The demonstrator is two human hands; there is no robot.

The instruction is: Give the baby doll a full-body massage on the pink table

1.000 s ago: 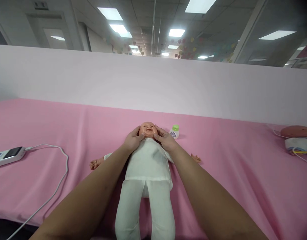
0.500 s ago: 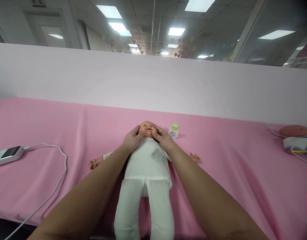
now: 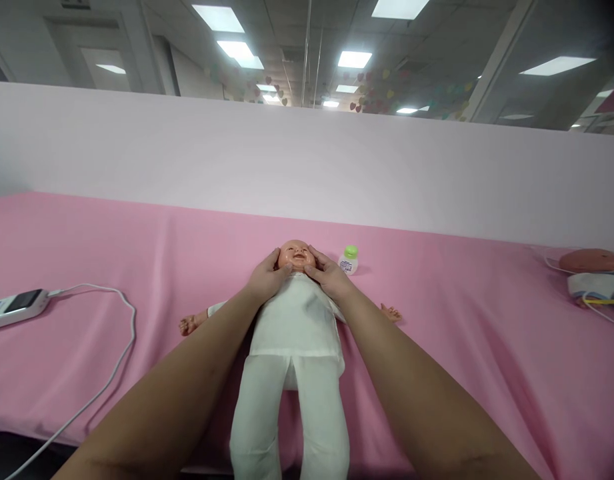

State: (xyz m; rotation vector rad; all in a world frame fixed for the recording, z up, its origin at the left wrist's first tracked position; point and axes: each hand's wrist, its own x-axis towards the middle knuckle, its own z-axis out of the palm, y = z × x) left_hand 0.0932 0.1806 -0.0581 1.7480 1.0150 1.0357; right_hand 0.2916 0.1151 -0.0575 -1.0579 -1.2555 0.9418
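Observation:
A baby doll (image 3: 297,320) in a white top and trousers lies on its back on the pink sheet, arms spread to both sides. My left hand (image 3: 267,276) cups the left side of its head, with the thumb at the lower cheek by the chin. On the other side my right hand (image 3: 331,272) does the same, its thumb tip near the chin. The fingers of both hands curve round behind the cheeks, partly hidden. Just right of my right hand stands a small clear bottle (image 3: 347,261) with a green cap.
A white handheld device (image 3: 17,308) with a dark screen lies at the left, its white cable (image 3: 129,333) running off the front edge. At the far right a second doll-like figure (image 3: 591,260) lies beside a white and blue cloth. A white partition (image 3: 307,167) rises behind the pink sheet (image 3: 461,320).
My thumbs have slid down from the doll's cheeks toward its chin, showing more of the face. Both hands stay at the sides of the head. The view has shifted slightly.

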